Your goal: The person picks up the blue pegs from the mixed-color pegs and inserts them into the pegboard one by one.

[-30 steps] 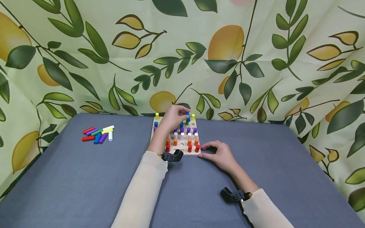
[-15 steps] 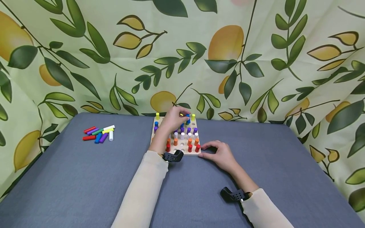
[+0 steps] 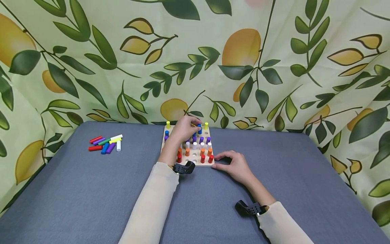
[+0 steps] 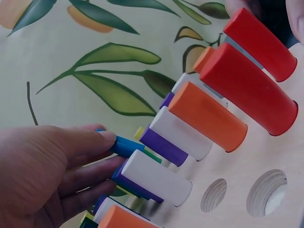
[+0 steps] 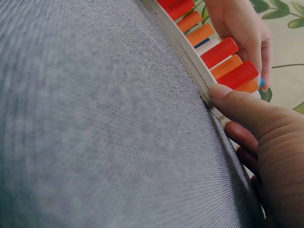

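A wooden pegboard (image 3: 198,164) with rows of red, orange, white, purple, blue and yellow pegs lies at the table's far edge. Over its back part, my left hand (image 3: 182,128) pinches a blue peg (image 4: 127,146) between thumb and fingers. Other pegs hide that peg's lower end in the left wrist view. At the near right corner, my right hand (image 3: 234,166) grips the board's edge, its thumb (image 5: 228,97) by a red peg (image 5: 240,75). The left forearm covers part of the board's left side. Bare holes (image 4: 268,192) show between the front pegs.
A loose pile of red, purple, green, blue, yellow and white pegs (image 3: 105,147) lies on the left of the grey table (image 3: 76,196). Behind the table hangs a leaf-and-fruit printed curtain (image 3: 195,61). Black bands with cameras (image 3: 248,208) sit on both wrists.
My left hand has dipped slightly with the blue peg between its fingers. The right hand stays at the board's corner, and the loose pile is unchanged.
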A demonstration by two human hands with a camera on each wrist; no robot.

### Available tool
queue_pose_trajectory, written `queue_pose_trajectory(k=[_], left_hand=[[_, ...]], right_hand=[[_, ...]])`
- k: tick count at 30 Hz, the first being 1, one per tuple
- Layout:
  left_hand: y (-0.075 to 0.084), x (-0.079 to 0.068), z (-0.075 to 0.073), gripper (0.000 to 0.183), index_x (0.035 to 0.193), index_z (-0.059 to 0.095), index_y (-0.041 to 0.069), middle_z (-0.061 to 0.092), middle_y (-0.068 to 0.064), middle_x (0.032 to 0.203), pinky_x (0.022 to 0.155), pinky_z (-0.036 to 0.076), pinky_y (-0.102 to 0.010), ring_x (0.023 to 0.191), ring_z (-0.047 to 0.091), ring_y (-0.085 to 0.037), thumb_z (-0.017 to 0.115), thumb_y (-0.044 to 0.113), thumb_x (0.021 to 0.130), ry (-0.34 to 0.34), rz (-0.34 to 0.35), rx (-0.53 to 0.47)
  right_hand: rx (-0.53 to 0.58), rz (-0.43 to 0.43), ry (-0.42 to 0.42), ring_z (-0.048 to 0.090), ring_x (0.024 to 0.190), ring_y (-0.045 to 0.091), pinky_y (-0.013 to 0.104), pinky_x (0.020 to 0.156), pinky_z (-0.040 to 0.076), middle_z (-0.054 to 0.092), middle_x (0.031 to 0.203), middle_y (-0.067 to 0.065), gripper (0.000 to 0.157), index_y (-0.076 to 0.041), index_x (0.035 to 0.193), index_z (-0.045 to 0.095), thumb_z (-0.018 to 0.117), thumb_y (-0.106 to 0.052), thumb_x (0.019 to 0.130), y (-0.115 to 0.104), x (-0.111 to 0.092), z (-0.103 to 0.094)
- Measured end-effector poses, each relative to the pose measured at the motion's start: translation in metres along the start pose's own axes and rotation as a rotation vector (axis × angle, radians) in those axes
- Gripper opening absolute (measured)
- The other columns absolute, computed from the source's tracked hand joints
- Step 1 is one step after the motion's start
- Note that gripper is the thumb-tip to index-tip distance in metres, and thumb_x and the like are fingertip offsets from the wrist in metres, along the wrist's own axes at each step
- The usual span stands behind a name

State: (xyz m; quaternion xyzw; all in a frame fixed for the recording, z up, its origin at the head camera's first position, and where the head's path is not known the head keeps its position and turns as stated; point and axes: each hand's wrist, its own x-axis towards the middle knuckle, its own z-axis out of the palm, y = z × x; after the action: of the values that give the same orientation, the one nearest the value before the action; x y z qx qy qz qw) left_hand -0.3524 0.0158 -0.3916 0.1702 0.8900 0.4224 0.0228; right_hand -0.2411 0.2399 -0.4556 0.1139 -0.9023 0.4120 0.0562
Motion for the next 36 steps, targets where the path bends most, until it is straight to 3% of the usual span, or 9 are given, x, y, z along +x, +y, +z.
queue_pose_trajectory(k=[25,36], left_hand=[[-0.003,-0.003,0.008,0.024,0.119,0.074,0.009,0.073,-0.008,0.113,0.096,0.054,-0.039,0.101,0.065,-0.022,0.069,0.013,0.096,-0.052,-0.021,0.012],[-0.002,-0.004,0.012,0.022,0.117,0.075,0.007,0.074,-0.008,0.11,0.091,0.056,-0.037,0.097,0.066,-0.021,0.069,0.012,0.096,-0.033,-0.011,0.015]], right_hand=[[-0.026,0.004,0.008,0.065,0.103,0.019,0.042,0.094,0.049,0.076,0.099,-0.002,0.026,-0.019,0.099,0.079,0.089,-0.029,0.077,0.0,-0.002,0.002],[-0.025,0.002,0.016,0.065,0.103,0.019,0.042,0.094,0.049,0.076,0.099,-0.002,0.026,-0.019,0.098,0.079,0.09,-0.028,0.076,-0.001,-0.003,0.003]])
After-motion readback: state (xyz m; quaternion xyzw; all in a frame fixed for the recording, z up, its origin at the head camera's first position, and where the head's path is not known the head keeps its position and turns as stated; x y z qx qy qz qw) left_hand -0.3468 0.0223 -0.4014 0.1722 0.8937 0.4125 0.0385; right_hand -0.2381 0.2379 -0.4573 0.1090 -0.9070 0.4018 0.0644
